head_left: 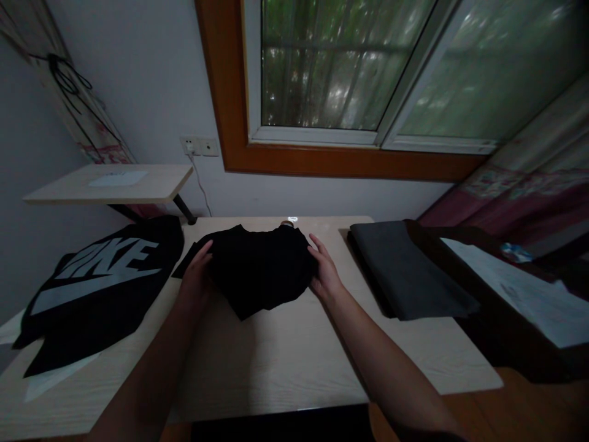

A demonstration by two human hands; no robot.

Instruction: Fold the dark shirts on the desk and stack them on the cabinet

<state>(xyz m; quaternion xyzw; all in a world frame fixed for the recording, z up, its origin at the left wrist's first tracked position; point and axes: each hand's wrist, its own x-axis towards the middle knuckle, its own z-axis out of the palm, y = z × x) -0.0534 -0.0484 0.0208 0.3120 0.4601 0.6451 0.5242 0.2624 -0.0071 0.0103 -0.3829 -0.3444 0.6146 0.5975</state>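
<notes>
A black cloth garment (262,264), partly folded, is held up just over the middle of the pale wooden table (285,362). My left hand (197,276) grips its left edge, the thumb lying along the front of the fabric. At the opposite edge, my right hand (326,270) holds the cloth with its fingers partly behind it. The garment's lower corner hangs toward me. Its exact kind cannot be made out in the dim light.
On the left lies a black garment with white NIKE lettering (105,264), beside a small raised shelf (110,184). Folded dark grey cloth (409,270) rests at the right. Behind the table are a wall socket (199,146) and a wood-framed window (350,156).
</notes>
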